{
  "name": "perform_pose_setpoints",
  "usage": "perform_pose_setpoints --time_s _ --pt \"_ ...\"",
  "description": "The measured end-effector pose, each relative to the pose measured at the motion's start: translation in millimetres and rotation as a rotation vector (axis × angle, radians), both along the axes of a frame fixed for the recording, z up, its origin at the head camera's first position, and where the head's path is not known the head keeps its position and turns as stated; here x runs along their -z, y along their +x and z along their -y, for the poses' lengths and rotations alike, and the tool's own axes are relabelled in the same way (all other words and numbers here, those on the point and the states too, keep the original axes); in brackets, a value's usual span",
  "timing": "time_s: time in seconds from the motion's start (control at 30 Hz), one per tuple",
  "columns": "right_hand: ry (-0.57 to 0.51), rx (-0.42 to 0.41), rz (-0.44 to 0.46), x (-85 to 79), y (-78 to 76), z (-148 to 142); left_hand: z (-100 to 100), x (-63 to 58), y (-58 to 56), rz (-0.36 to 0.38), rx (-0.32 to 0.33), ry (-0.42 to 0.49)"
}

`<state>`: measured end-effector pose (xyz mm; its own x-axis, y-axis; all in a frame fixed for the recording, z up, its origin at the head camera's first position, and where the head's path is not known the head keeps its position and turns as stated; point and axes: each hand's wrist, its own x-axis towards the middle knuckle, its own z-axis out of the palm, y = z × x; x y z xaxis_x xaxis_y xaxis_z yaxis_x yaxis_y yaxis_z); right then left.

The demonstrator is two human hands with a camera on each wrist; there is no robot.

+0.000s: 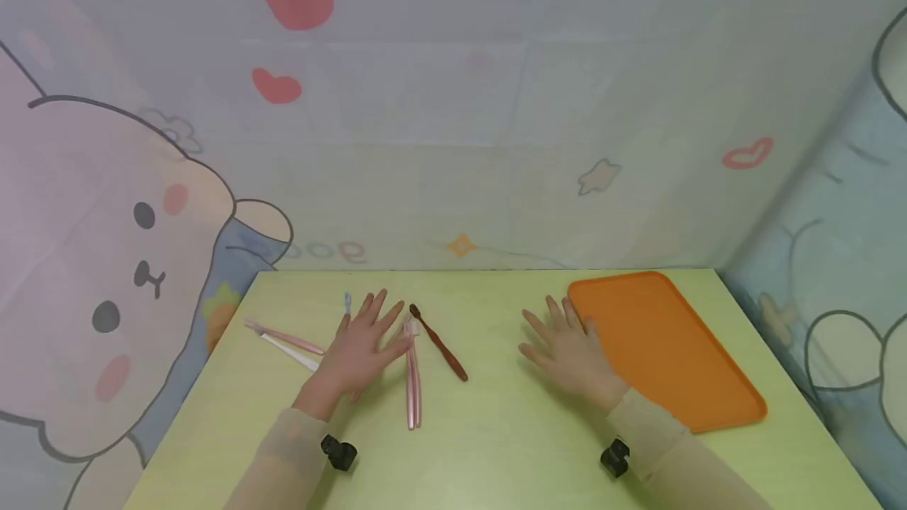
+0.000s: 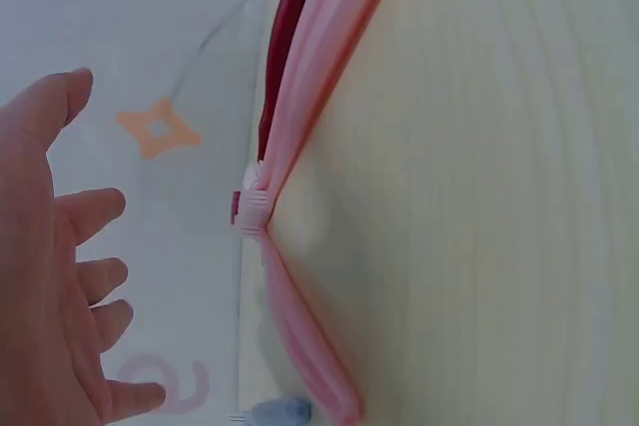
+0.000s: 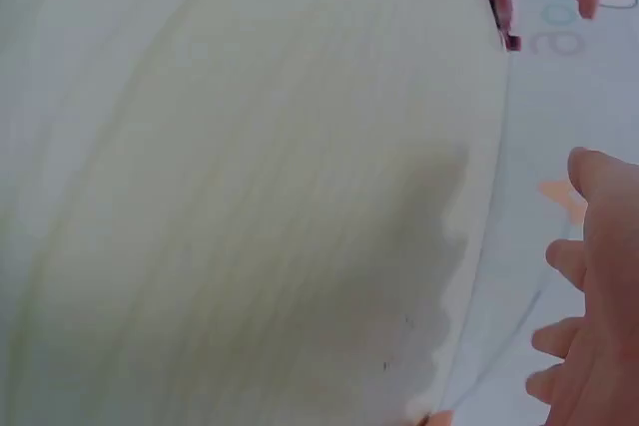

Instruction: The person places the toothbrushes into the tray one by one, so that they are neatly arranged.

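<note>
A reddish-brown plastic toothbrush (image 1: pixel 441 345) lies on the pale yellow-green table (image 1: pixel 489 455) between the two hands, its long axis slanting from the bristle end, far and to the left, to the handle end, nearer and to the right. Just left of it, two glossy pink toothbrushes (image 1: pixel 409 388) lie side by side, pointing almost straight away from the person, white bristle heads at the far end and handles toward the near edge. At the far left, a slim pink toothbrush (image 1: pixel 290 339) and a white-handled toothbrush (image 1: pixel 289 352) slant with their heads to the left and their handles running toward the left wrist.

The left hand (image 1: pixel 361 349) is over the group, palm down, fingers spread and grasping nothing; the pink pair sits just beside its thumb. The right hand (image 1: pixel 570 349) is likewise spread and holds nothing, well apart from the brushes and overlapping the edge of the flat orange tray (image 1: pixel 673 352); whether it touches the tray cannot be told.

The left hand hides most of a brush with a light-blue head (image 1: pixel 347 301). The left wrist view shows another pink handle (image 2: pixel 305 331), largely covered in the head view, and cuts off the upper handles.
</note>
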<state>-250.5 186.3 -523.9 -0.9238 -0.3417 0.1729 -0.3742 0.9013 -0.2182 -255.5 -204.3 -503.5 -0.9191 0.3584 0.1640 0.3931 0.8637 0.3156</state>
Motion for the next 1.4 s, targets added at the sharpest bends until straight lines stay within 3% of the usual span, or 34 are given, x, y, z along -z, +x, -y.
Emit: perform_pose_setpoints --time_s 0.23,0.37,0.5,0.7,0.8,0.93,1.17,1.4 --pt "-0.245 -0.058 0.081 -6.7 -4.2 -33 22 -1.5 10.0 0.059 -0.082 0.310" --pt "-0.369 -0.071 0.099 -14.6 -4.8 -62 42 -0.2 11.7 0.003 -0.141 0.472" --pt "-0.424 -0.078 0.095 -23.1 -4.5 -94 65 0.2 15.0 -0.039 -0.255 0.569" --pt "-0.422 -0.009 0.075 -34.9 -1.6 -149 99 3.2 28.5 0.023 -0.472 0.660" --pt "-0.393 0.077 0.049 -35.1 -2.5 -181 113 5.1 36.1 0.054 -0.561 0.722" --pt "-0.380 0.192 0.094 -28.1 -6.9 -220 125 9.8 42.3 0.043 -0.645 0.800" --pt "-0.412 0.285 0.289 -11.5 -3.4 -260 129 17.8 42.5 0.071 -0.754 0.931" --pt "-0.414 0.283 0.358 -4.2 1.5 -274 124 26.0 35.5 0.152 -0.797 1.157"
